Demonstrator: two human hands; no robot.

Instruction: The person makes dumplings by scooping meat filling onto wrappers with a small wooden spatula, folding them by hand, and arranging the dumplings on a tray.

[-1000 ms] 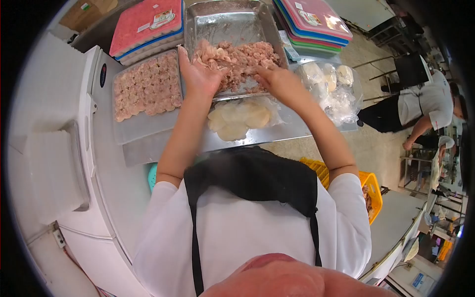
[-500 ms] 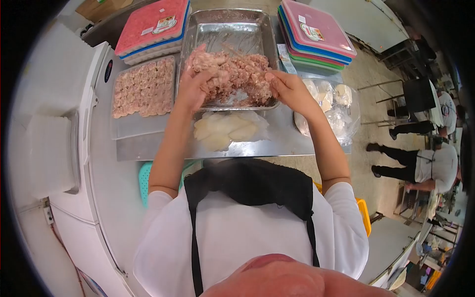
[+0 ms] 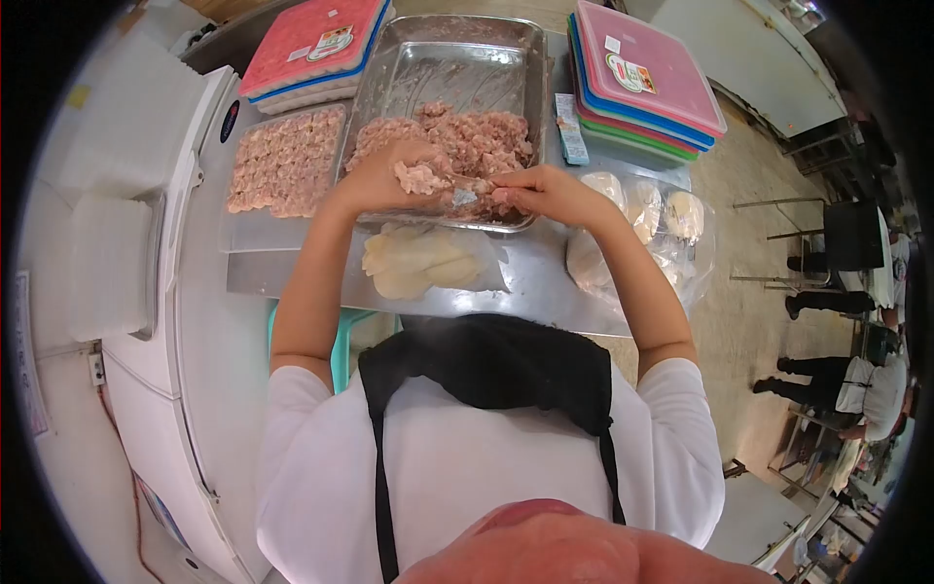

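Note:
A deep metal tray [image 3: 452, 60] holds a mound of ground meat [image 3: 486, 134] in its near half. My left hand [image 3: 384, 180] is over the tray's near left part, its fingers curled round a clump of the meat. Near the tray's right front corner, my right hand [image 3: 550, 193] is closed in a pinch. Something thin seems to reach left from its fingertips, but I cannot make out what it is. Thin, pale round wrappers [image 3: 423, 261] lie overlapping on a plastic sheet in front of the tray.
Rows of filled dumplings [image 3: 284, 164] sit in a container to the left. Behind them are stacked red-lidded containers [image 3: 311, 44]. More lidded containers [image 3: 647, 68] and bagged pale rounds [image 3: 642, 214] stand right. A co-worker [image 3: 871, 389] is farther right.
My left hand has moved right and toward me, and a meat clump now shows in it. My right hand has come slightly nearer me and left. The view has shifted somewhat.

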